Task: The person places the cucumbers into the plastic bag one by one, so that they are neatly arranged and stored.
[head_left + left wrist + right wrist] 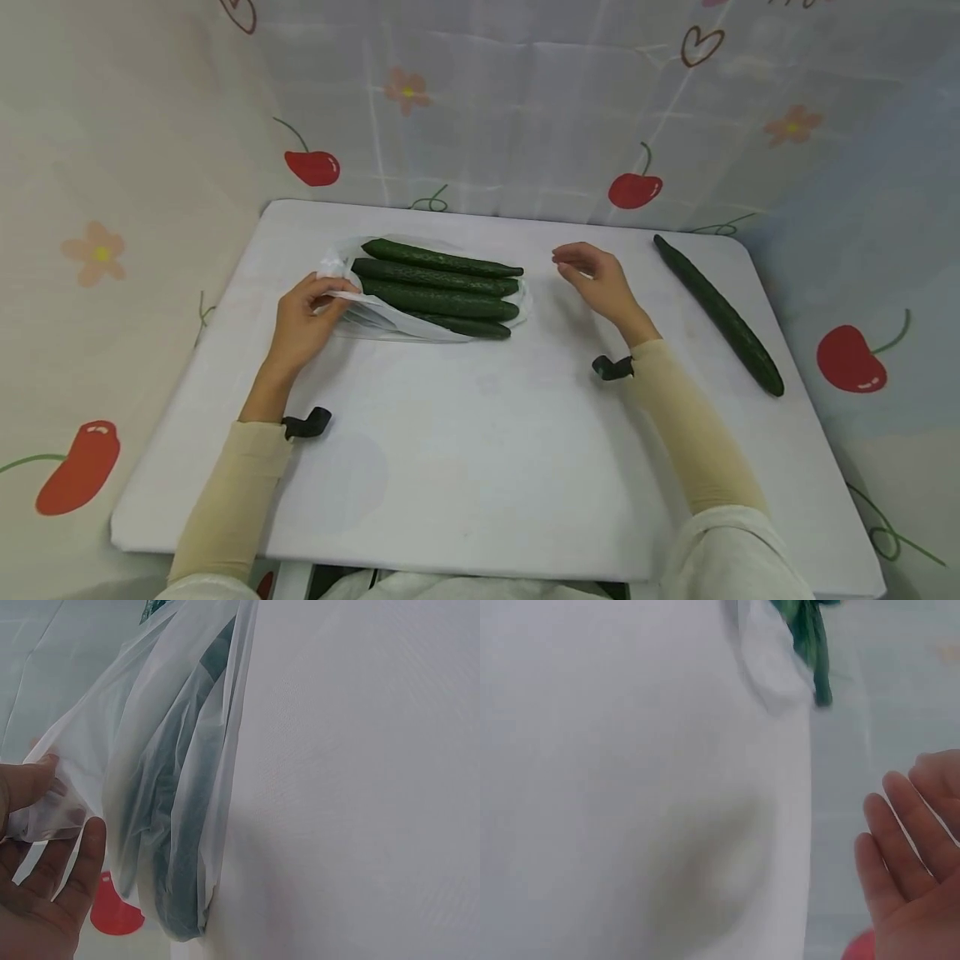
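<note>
Several dark green cucumbers (442, 297) lie side by side, partly inside a thin translucent plastic bag (397, 321) at the table's left middle. Their right ends stick out past the bag's edge. With thumb and fingers, my left hand (306, 319) pinches the bag's film at its left side; in the left wrist view the film (82, 750) stretches up from the cucumbers to the thumb. My right hand (600, 283) hovers right of the bag, holding nothing, its fingers loosely extended. Farther right, a single long cucumber (720, 317) lies slanted on the table.
The white table (480, 467) has rounded corners. Behind it and at both sides hang pale curtains (510, 108) printed with cherries, flowers and hearts. A black wrist camera (307, 422) sits on the left wrist, another black camera (612, 367) on the right.
</note>
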Motion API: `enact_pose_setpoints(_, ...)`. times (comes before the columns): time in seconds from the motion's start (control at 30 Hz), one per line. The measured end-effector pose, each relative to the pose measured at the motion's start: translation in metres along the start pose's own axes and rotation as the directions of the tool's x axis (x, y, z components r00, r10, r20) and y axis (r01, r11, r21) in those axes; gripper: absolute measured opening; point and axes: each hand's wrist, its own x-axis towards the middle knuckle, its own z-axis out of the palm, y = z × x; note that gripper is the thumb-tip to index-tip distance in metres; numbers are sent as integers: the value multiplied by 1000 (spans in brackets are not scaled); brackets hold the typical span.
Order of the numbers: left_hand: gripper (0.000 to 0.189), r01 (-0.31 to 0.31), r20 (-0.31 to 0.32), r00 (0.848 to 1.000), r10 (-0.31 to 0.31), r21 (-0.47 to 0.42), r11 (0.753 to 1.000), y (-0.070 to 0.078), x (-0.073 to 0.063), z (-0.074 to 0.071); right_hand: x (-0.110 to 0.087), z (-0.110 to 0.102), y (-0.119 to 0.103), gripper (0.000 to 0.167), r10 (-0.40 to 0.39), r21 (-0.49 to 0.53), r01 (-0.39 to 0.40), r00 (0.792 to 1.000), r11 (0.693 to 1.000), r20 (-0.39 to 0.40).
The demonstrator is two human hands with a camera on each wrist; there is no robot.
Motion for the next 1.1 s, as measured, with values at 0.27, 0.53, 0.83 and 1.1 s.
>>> enact_pose_setpoints(0.27, 14, 3, -4, 1000, -3, -24, 1000, 10, -3, -2, -61, -67, 31, 33, 123, -86, -139, 979, 987, -163)
enact_pose_setpoints(0.53, 14, -12, -7, 1000, 11, -27, 1000, 12, -4, -2, -130, -141, 71, 33, 221, -109, -293, 875, 950, -430)
enact_pose_setpoints(0.83, 14, -19, -16, 1000, 19, -20, 1000, -13, 2, 0, -193, -187, 101, 66, 547, -122, -607, 773, 786, -323)
enact_pose_setpoints(1.1, 14, -11, -10, 1000, 11, -31, 999, -19, 2, 1, -204, -183, 117, 70, 532, -105, -583, 790, 806, -303)
